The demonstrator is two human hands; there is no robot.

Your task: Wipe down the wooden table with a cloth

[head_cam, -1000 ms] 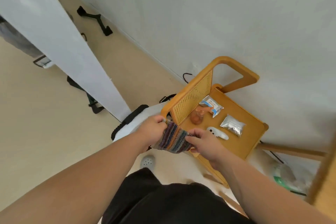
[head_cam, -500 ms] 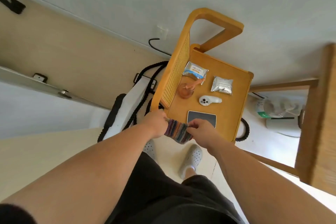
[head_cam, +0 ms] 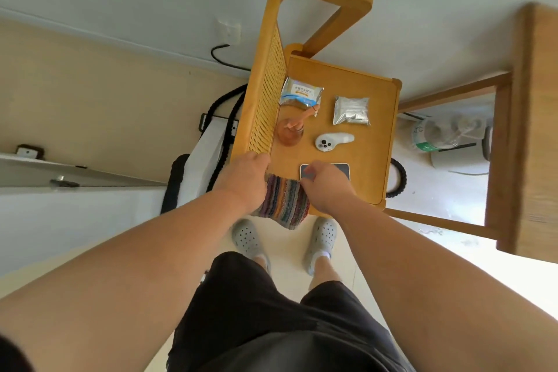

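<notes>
Forearms, both bare, reach forward and converge over the near edge of the wooden table (head_cam: 356, 78). Left hand (head_cam: 246, 178) is curled, fingers clamped on one upper corner of the striped cloth (head_cam: 283, 202); right hand (head_cam: 327, 187) pinches the opposite upper corner. Cloth hangs between the hands, top edge stretched side to side along the table's near edge, stripes running downward, lower part draping past the edge. Dark tablet (head_cam: 342, 168) lies just beyond the right hand's fingers. White controller (head_cam: 332, 141) sits farther off; amber pump bottle (head_cam: 290, 133) stands beyond the left hand, beside the cane side panel (head_cam: 267, 100). Two foil packets (head_cam: 351, 110) lie farthest.
</notes>
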